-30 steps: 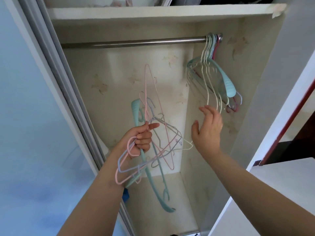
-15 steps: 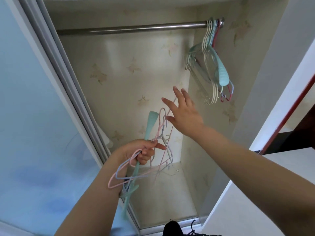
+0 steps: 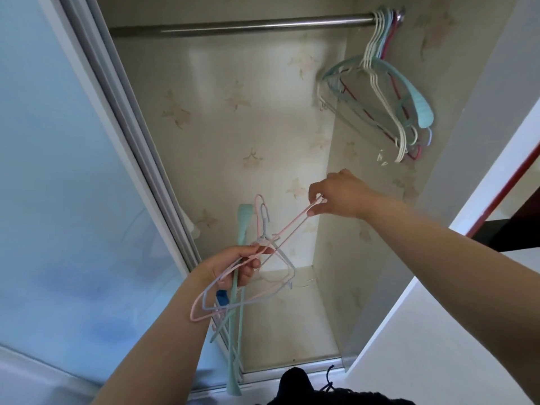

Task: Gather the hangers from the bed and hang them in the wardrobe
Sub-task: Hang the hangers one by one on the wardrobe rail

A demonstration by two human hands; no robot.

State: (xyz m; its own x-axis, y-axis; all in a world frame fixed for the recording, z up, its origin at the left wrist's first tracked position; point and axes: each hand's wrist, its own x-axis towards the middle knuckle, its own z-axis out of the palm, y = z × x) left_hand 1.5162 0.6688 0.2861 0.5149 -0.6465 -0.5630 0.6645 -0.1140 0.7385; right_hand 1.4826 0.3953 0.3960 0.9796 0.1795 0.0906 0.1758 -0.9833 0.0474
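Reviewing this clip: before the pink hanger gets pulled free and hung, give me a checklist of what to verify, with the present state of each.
1. Right hand has the pink hanger by one end: ok, fingers pinch it.
2. Left hand holds the bundle of hangers: ok, fingers are curled round it.
3. Pink hanger free of the bundle: not ok, its lower end still runs into the left hand's grip.
4. Pink hanger's hook untangled from the others: cannot tell, the wires cross.
5. Free room on the rail: ok, bare left of the hung hangers.
6. Hung hangers seated on the rail: ok, hooks are over it at its right end.
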